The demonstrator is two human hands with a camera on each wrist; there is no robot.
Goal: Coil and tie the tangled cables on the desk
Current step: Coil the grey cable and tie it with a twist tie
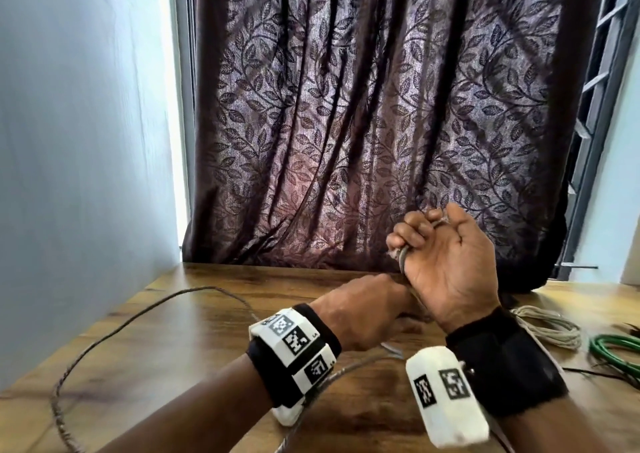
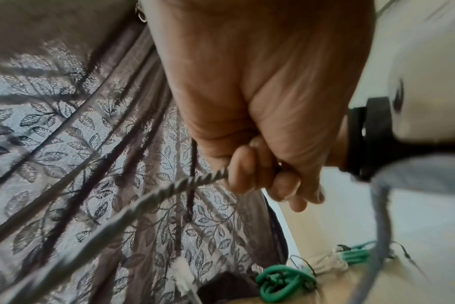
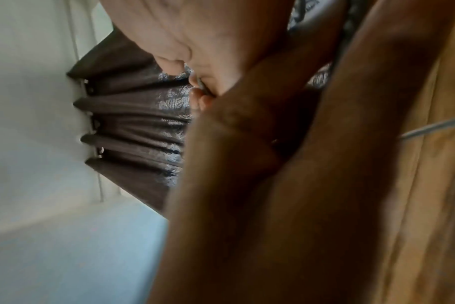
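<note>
R hand (image 1: 446,262) fist clamped on grey cable (image 1: 114,328) above worktop (image 1: 194,366); L hand (image 1: 363,310) below R, grips same cable.

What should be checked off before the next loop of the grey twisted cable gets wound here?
1. Right hand grips the grey twisted cable: ok.
2. Left hand grips it too: ok, seen in the left wrist view.
3. Slack on the desk free of knots: ok where visible.
4. Green cable and white cord bundle clear of the slack: ok.
5. Loops already in the right hand: cannot tell.
</note>
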